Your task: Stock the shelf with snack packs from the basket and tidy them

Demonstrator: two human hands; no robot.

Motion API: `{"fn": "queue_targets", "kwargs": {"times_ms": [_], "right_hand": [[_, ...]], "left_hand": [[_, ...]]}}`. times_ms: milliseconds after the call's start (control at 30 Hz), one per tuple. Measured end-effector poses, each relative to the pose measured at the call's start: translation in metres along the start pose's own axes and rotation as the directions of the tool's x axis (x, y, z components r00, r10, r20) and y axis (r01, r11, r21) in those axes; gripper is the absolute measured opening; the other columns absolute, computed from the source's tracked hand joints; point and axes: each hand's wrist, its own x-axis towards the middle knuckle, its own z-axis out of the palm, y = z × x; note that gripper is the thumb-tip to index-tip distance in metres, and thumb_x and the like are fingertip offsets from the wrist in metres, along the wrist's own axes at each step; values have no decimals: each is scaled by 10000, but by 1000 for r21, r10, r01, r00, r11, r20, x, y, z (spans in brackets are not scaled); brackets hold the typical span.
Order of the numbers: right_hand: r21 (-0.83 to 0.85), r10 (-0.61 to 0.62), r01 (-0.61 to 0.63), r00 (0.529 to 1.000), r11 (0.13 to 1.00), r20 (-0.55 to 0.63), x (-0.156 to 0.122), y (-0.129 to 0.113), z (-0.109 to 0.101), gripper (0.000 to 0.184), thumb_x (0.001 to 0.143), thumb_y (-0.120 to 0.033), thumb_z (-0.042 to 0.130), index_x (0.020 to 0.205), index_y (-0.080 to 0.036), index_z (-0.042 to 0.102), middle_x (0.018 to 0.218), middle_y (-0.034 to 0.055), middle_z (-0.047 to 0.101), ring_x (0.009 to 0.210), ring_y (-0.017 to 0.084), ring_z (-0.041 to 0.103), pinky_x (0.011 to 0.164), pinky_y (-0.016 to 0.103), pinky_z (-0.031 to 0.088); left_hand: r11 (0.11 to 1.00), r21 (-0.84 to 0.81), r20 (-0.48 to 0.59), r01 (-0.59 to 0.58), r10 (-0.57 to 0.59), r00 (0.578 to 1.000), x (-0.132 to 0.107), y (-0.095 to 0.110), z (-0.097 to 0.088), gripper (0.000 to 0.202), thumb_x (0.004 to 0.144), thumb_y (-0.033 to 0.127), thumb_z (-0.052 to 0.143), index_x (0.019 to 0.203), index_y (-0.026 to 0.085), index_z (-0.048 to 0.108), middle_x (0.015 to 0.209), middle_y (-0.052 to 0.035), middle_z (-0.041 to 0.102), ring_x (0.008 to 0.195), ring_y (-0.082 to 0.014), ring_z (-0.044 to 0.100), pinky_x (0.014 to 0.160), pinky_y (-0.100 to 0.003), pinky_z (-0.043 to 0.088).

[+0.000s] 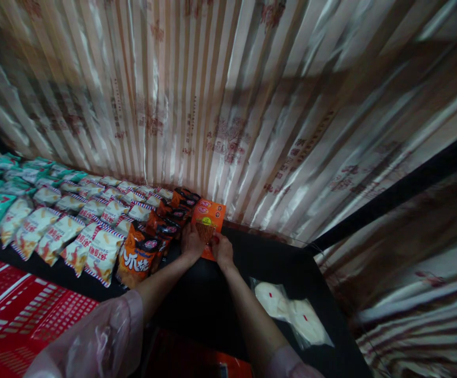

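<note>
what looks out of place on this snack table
The clear bag with white round pieces lies alone and askew on the black table, apart from the snack rows. Both hands, left and right, hold an orange packet.

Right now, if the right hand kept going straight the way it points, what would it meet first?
The right hand already touches the orange snack packet. Straight on, it would push into that packet; behind it hangs the striped curtain, though depth there is hard to judge.
</note>
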Motion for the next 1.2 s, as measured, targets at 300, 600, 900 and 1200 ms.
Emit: {"fn": "queue_targets", "kwargs": {"times_ms": [300, 600, 900, 1200], "right_hand": [[3, -16, 17, 999, 1000, -38, 0, 2, 3, 331, 834, -190, 496, 1131, -201, 641, 978, 85, 691, 889, 168, 656, 742, 212, 451], [-14, 4, -4, 1000, 1000, -28, -2, -2, 1, 325, 854, -213, 468, 1138, -209, 625, 962, 86, 677, 846, 165, 648, 704, 228, 435], [-58, 21, -25, 997, 998, -73, -12, -10, -5, 303, 829, -237, 517, 1106, -214, 639, 1063, 103, 594, 935, 196, 594, 750, 256, 438], [-98, -58, 45, 990, 994, -128, -14, -1, 1, 364, 823, -255, 511, 1161, -173, 617, 1223, 108, 562, 1113, 260, 453, 940, 320, 370]], "left_hand": [[999, 5, 9, -46, 46, 999, 6, -6, 8, 568, 799, 220, 533, 1311, 5, 413, 1426, -205, 384, 1330, -273, 345, 1094, -322, 286], [951, 138, -8, -278, 281, 960, -1, -13, 15, 669, 769, 229, 577, 1355, -5, 354, 1500, -224, 216, 1402, -305, 166, 1140, -404, 203], [915, 218, 82, -339, 329, 941, -3, -17, 14, 570, 823, 243, 509, 1356, 82, 389, 1474, -178, 316, 1385, -293, 234, 1115, -439, 240], [918, 205, 102, -340, 326, 940, -1, -19, 18, 553, 837, 220, 469, 1362, 68, 383, 1481, -179, 298, 1389, -285, 224, 1119, -427, 238]]}}
